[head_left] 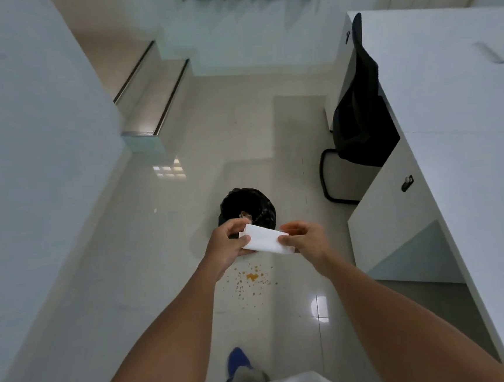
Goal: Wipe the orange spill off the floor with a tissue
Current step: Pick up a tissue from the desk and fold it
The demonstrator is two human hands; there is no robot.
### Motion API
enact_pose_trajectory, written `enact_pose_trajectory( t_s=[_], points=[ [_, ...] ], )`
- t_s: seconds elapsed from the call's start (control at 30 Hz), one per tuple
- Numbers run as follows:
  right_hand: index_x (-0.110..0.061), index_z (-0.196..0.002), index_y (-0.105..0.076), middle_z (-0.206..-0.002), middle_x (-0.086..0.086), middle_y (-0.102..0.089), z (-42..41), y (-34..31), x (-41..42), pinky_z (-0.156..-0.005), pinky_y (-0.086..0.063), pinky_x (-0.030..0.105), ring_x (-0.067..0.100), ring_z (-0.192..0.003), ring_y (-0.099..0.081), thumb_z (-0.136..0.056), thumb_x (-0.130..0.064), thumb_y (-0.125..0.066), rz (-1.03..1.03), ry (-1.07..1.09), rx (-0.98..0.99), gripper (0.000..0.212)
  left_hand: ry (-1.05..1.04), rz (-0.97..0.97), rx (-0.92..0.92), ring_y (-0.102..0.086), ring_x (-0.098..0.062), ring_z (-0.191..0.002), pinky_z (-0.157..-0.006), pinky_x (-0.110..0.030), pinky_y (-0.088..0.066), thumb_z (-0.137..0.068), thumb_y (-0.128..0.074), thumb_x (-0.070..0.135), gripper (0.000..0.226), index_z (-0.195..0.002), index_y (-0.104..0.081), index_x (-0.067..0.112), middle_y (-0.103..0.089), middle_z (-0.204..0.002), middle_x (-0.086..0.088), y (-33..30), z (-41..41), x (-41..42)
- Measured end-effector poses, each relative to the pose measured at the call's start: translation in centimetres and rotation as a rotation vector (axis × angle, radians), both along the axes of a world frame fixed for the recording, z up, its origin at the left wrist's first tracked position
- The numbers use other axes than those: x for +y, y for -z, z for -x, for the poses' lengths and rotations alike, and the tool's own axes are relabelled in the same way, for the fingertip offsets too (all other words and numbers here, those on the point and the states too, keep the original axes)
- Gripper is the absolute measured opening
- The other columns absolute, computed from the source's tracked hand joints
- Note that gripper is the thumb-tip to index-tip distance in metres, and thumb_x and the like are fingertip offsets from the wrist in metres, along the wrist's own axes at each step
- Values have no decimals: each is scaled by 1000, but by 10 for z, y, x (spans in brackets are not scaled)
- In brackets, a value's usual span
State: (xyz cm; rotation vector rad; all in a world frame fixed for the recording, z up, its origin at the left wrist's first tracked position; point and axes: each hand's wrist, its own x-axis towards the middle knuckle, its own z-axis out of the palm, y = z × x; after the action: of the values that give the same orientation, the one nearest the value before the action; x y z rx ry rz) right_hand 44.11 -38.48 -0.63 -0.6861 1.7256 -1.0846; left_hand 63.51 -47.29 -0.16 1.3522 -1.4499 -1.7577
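A folded white tissue (264,238) is held in the air between both hands, well above the floor. My left hand (228,243) grips its left end and my right hand (305,238) pinches its right end. Below them on the glossy pale tile floor lies the orange spill (251,277), a small blob with several fine droplets scattered around it. The tissue is not touching the spill.
A bin lined with a black bag (247,205) stands on the floor just beyond the spill. A black chair (357,120) sits at the white desk (451,112) on the right. A white wall runs along the left, steps (151,99) behind. My blue shoe (238,362) is near the bottom.
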Motion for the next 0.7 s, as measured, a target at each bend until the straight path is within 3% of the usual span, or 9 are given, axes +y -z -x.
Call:
enact_pose_trajectory(
  t_s=[0.1,0.33,0.43,0.57,0.7],
  points=[
    [-12,-103,-73,-99,4,-72,-8,4,-23,-62,-49,21,19,-86,-67,-77,-6,-78,-25,19,-6,27,22,-27,-6,-60,-29,-115,-76,-32,-64,-91,-64,-8,38,-119,-66,18,-62,-121,-4,8,-3,-28],
    [-15,-99,-75,-97,3,-73,3,80,-65,-65,-53,26,20,-87,-68,-78,-4,-77,-116,37,27,24,28,-54,-98,-61,-28,-111,-78,-37,-64,-91,-67,-2,37,-124,-66,15,-59,-125,-8,94,17,-64],
    [-15,-94,-75,-92,4,-72,11,156,-82,-61,-49,22,18,-79,-65,-78,-2,-76,-128,47,51,20,9,-83,-127,-63,-28,-110,-82,-44,-64,-91,-68,1,33,-119,-67,17,-59,-123,-6,174,29,-75],
    [-17,-95,-75,-95,4,-71,22,285,-99,-58,-46,16,19,-82,-65,-80,-5,-76,-176,26,73,20,3,-123,-197,-64,-30,-109,-82,-46,-64,-91,-70,8,27,-117,-66,15,-60,-126,-9,308,42,-89],
    [-14,-98,-75,-99,4,-70,29,435,-120,-64,-50,20,19,-88,-65,-82,-8,-74,-197,-25,80,17,32,-136,-260,-64,-32,-112,-82,-44,-64,-92,-71,12,33,-124,-64,7,-61,-128,-12,459,50,-114]
  ],
)
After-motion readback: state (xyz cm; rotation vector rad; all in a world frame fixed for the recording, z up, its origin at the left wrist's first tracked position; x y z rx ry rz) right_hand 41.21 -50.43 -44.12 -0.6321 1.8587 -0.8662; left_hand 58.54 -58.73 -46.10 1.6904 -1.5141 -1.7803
